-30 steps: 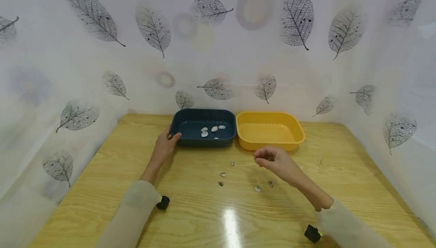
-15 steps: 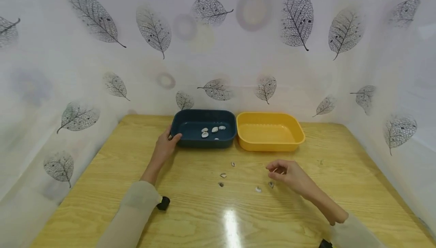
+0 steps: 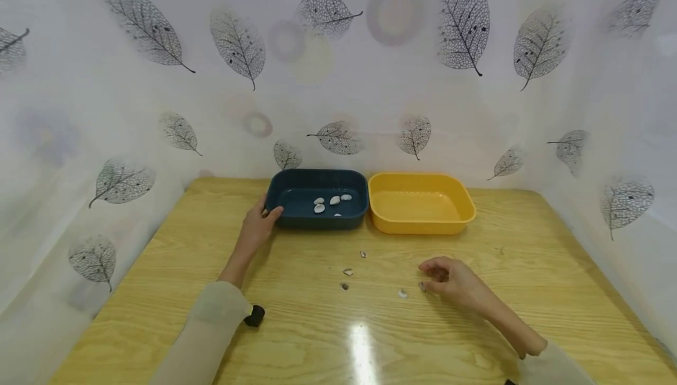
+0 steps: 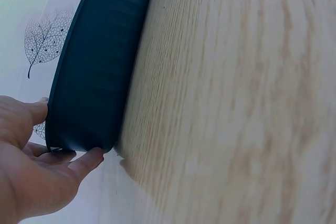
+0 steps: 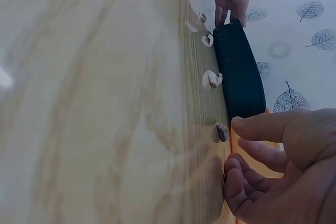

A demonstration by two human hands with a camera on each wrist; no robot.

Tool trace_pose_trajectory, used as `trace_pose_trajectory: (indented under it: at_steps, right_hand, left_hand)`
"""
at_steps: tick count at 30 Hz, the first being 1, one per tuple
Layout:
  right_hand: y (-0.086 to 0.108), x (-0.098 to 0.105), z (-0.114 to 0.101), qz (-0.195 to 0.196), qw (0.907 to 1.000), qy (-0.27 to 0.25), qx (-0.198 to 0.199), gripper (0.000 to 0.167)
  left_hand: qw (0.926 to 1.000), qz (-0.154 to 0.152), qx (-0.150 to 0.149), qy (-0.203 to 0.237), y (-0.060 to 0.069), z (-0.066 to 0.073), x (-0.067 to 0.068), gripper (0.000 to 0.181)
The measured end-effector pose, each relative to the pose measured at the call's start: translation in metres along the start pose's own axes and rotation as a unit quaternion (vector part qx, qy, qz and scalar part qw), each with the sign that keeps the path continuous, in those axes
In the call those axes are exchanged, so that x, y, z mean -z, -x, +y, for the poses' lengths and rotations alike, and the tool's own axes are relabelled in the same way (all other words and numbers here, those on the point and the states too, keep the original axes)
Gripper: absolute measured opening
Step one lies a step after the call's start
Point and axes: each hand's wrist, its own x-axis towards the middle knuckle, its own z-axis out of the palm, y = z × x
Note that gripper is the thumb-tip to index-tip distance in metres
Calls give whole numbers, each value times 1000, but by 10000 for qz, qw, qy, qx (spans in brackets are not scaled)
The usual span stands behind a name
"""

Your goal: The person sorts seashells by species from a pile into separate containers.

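Shell (image 3: pixel 422 286) (perhaps touched) lies by right grip (image 3: pixel 459 285), yellow basin (image 3: pixel 420 227) beyond.

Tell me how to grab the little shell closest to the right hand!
Probably pinch the shell by opposite edges, coming from above: it's small and rounded, sits low on the table, and the right hand is right beside it.

Soft, even light with one glare
A white streak (image 3: pixel 362 350) shines on the near table (image 3: pixel 296 332); faint shadow lies below the right hand (image 3: pixel 459 285); both wrist views look bluish, slightly soft.
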Motion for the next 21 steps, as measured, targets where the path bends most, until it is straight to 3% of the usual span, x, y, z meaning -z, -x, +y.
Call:
trace_pose_trajectory:
  at_steps: [6,14,21]
  right_hand:
    - [-1,-2,0,12,9998,203,-22,35]
    - [-3,-4,-1,-51,9975,620,339,27]
    - [-2,-4,-2,1,9961,777,407,15]
  left_hand:
    - [10000,24,-5,-31,-1,1,0,70]
    - [10000,-52,42,72,0,0,0,72]
    - [9999,-44,24,116,1,-1,-1,73]
